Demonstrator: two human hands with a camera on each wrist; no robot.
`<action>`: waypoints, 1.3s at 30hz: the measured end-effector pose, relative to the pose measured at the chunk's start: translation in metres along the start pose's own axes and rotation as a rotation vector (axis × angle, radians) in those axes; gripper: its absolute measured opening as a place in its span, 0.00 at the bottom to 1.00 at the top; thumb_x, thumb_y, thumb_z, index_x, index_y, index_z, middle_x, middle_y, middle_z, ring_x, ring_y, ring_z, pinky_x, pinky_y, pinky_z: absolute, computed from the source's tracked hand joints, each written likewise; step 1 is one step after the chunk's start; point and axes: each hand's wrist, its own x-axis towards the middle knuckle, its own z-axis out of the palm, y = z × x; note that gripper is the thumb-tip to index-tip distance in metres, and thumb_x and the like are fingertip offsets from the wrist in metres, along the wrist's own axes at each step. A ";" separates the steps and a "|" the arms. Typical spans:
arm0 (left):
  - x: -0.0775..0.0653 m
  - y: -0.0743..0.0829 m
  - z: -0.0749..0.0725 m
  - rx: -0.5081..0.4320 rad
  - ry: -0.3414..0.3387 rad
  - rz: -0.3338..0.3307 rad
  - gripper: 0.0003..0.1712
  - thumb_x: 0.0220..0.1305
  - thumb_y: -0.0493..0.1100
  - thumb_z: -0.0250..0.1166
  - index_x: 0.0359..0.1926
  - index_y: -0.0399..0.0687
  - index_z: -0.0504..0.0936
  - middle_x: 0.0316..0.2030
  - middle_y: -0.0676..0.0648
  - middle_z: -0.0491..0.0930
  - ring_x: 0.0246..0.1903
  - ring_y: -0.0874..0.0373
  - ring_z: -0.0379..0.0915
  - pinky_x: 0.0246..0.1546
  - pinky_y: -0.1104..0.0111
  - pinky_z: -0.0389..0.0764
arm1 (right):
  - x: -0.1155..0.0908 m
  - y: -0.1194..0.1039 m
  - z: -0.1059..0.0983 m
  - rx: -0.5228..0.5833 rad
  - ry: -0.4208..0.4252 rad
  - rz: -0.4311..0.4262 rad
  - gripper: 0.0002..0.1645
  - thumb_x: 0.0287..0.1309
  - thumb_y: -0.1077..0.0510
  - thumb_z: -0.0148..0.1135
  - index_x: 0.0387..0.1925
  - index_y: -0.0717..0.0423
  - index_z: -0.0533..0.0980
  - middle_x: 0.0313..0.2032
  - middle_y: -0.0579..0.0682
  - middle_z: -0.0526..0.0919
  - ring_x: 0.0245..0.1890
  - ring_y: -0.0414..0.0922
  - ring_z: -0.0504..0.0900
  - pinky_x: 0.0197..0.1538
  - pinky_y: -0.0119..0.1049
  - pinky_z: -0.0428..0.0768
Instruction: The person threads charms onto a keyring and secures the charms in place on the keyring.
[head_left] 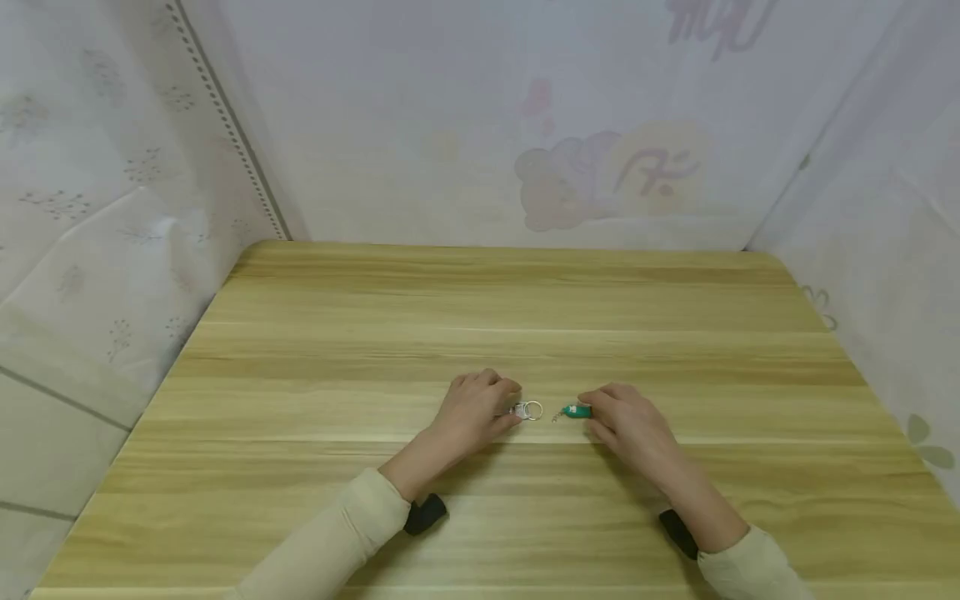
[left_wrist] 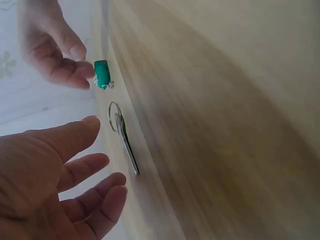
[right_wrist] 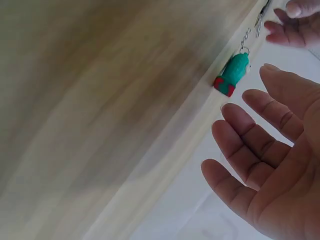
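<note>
A flat silver metal piece on a round key ring (head_left: pixel 534 410) lies on the wooden table, its ring toward the right. Beside it, my left hand (head_left: pixel 472 408) has its fingers loosely spread; in the left wrist view a gap separates the fingertips from the metal piece (left_wrist: pixel 129 150). To the right lies a small teal figure charm (head_left: pixel 577 411) with a red-marked base and a short chain (right_wrist: pixel 245 37) pointing at the ring. My right hand (head_left: pixel 626 421) is close to the charm, fingers relaxed and apart, holding nothing in the right wrist view. Chain and ring look unconnected.
The wood-grain table (head_left: pixel 480 317) extends around both hands. A pale printed cloth (head_left: pixel 420 125) hangs behind it and along both sides. Each wrist bears a black strap mount (head_left: pixel 425 515) close to the tabletop.
</note>
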 end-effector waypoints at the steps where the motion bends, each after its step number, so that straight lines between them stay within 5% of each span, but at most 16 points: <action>1: 0.002 0.001 0.001 0.004 -0.008 0.008 0.22 0.55 0.49 0.69 0.50 0.47 0.80 0.45 0.45 0.79 0.48 0.47 0.74 0.54 0.52 0.70 | 0.002 -0.001 0.001 -0.002 -0.008 -0.005 0.16 0.49 0.63 0.69 0.43 0.59 0.80 0.40 0.54 0.82 0.44 0.53 0.78 0.45 0.48 0.78; 14: 0.019 0.007 0.009 0.049 -0.101 0.111 0.21 0.55 0.43 0.70 0.52 0.53 0.80 0.45 0.49 0.78 0.47 0.52 0.74 0.54 0.54 0.71 | 0.012 -0.005 0.010 0.010 -0.014 -0.053 0.13 0.46 0.64 0.71 0.37 0.57 0.80 0.36 0.51 0.82 0.40 0.50 0.78 0.44 0.44 0.78; 39: 0.030 0.008 0.011 0.071 -0.150 0.131 0.11 0.57 0.43 0.69 0.42 0.55 0.82 0.40 0.51 0.76 0.40 0.57 0.72 0.54 0.49 0.70 | 0.021 -0.007 0.018 -0.039 0.016 -0.130 0.11 0.43 0.68 0.72 0.27 0.54 0.79 0.29 0.47 0.80 0.32 0.45 0.76 0.34 0.35 0.76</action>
